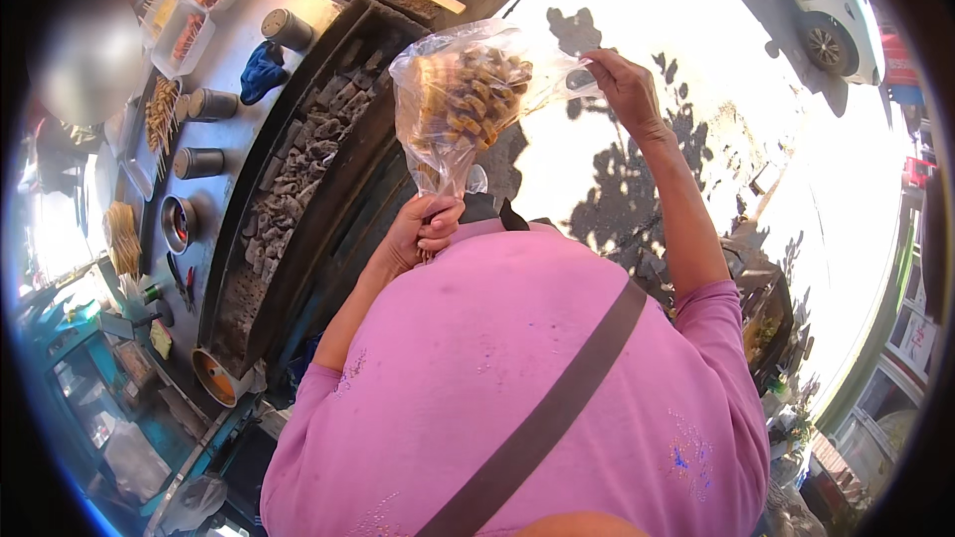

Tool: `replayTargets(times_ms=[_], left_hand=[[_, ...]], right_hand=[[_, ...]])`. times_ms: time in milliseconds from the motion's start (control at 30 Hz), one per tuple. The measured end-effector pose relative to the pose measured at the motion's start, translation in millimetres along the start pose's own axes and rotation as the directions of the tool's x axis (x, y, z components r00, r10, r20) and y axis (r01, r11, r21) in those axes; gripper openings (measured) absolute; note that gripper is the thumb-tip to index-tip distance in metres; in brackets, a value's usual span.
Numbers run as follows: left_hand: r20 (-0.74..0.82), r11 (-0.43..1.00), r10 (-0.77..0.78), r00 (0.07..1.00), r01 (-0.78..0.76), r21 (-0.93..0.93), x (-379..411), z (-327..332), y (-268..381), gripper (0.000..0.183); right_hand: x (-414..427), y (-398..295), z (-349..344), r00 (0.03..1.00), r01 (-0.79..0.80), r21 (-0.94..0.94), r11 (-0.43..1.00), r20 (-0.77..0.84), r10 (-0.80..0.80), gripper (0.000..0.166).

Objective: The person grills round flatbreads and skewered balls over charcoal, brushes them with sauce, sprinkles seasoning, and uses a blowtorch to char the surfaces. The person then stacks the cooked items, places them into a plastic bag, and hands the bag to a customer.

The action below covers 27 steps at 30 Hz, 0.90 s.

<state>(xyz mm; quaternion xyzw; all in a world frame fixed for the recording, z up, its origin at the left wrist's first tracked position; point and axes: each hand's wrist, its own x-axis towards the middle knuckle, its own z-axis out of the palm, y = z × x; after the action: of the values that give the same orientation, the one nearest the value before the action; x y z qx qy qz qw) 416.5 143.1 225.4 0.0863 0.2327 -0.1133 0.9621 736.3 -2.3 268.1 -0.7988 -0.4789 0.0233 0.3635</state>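
Skewered food [474, 97], browned and bunched together, fills a clear plastic bag [409, 74] in front of my chest. My left hand [429, 230] is closed round the gathered lower part of the bag and the stick ends. At the upper right, my right hand [625, 89] pinches the bag's stretched corner between thumb and fingers. The bag hangs between the two hands, beside a long charcoal grill [280, 298]. Ashy charcoal [310, 156] lies in the grill's trough.
Left of the grill, a metal counter [246, 134] holds shakers [200, 162], a blue cloth [262, 73], a metal bowl [179, 224], tongs [179, 280] and trays of skewers [183, 37]. An orange-filled pot [218, 382] stands at the grill's near end. A parked car [828, 15] is at the upper right.
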Motion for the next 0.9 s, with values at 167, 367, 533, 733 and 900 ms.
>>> replayTargets(times_ms=[167, 367, 533, 733, 900], left_hand=[[-0.106, 0.965, 0.262, 0.959, -0.257, 0.059, 11, 43, 39, 0.016], [-0.082, 0.848, 0.515, 0.853, -0.521, -0.095, 39, 53, 61, 0.021], [-0.245, 0.818, 0.572, 0.783, -0.525, 0.235, 49, 63, 59, 0.018], [-0.340, 0.749, 0.608, 0.717, -0.660, -0.055, 78, 99, 49, 0.038], [0.308, 0.637, 0.737, 0.601, -0.467, -0.613, 96, 102, 61, 0.024]], right_hand=[[3, -117, 2, 0.957, -0.158, 0.377, 0.913, 0.285, 0.049, 0.011], [21, -156, 31, 0.858, -0.107, 0.573, 0.813, 0.466, -0.215, 0.029], [57, -161, 22, 0.768, -0.207, 0.698, 0.685, 0.550, -0.328, 0.024], [82, -112, 7, 0.553, 0.063, 0.717, 0.694, 0.554, -0.622, 0.024], [198, -16, -97, 0.940, -0.094, 0.699, 0.709, 0.297, -0.168, 0.014]])
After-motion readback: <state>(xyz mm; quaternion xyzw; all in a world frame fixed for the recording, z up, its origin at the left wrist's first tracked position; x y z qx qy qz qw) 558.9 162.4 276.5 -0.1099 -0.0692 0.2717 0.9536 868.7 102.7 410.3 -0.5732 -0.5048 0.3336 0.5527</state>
